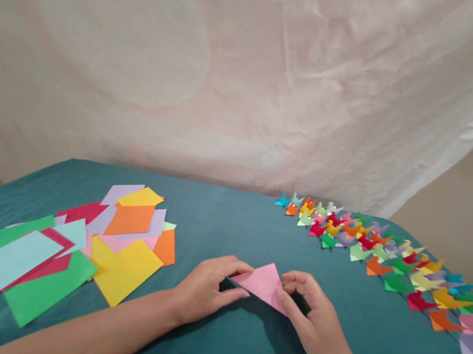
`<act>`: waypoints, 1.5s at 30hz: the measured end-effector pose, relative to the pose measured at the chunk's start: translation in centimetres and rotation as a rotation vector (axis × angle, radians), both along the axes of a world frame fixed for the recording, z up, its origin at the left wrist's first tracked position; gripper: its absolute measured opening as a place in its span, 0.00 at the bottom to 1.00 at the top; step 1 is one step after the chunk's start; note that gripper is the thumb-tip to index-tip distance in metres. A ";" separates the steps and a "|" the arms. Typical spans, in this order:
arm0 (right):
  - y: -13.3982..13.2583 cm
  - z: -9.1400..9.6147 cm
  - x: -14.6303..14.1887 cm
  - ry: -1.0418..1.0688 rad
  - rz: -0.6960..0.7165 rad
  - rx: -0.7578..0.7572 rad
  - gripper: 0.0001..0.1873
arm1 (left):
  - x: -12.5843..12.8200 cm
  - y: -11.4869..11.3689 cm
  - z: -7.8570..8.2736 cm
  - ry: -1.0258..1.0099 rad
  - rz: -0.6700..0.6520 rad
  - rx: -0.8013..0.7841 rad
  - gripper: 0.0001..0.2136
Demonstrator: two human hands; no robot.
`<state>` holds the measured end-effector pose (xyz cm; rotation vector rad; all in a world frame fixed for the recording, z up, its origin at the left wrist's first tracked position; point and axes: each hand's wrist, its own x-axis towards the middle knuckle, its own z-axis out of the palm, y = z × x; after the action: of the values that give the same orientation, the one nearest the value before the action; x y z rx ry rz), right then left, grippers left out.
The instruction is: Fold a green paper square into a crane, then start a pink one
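Observation:
A pink sheet of origami paper (pixel 264 283), folded into a triangle, is held just above the green cloth between both hands. Its left corner sits between the thumb and fingers of my left hand (pixel 208 288). My right hand (pixel 315 320) pinches the right corner, thumb in front and fingers behind. The triangle's point faces up and away from me, with the long folded edge nearer to me. Parts of both end corners are hidden by the fingers.
Loose coloured paper sheets (pixel 128 271) overlap in a pile on the left. Rows of small folded paper birds (pixel 378 268) in many colours stand along the right. A green cloth (pixel 219 223) covers the table, and a pale hanging sheet (pixel 235 79) rises behind it.

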<state>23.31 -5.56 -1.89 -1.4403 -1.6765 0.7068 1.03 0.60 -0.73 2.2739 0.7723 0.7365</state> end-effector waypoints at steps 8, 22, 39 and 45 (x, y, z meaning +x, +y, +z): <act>-0.2 0.2 -0.1 -0.030 0.034 0.062 0.10 | 0.0 0.0 -0.3 0.002 0.004 0.023 0.16; -0.6 0.3 -0.2 0.080 0.050 0.034 0.13 | -0.1 0.2 -0.5 -0.025 -0.023 0.070 0.11; -0.2 1.2 -0.2 -0.017 0.187 0.144 0.17 | -0.1 0.0 0.1 -0.067 -0.065 0.198 0.05; -0.1 0.7 0.0 -0.059 0.201 0.166 0.16 | -0.1 0.0 0.3 0.019 -0.116 0.292 0.07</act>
<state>23.32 -5.67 -1.15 -1.1991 -1.8976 0.6215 0.94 0.60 -0.46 2.5644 0.5651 0.8188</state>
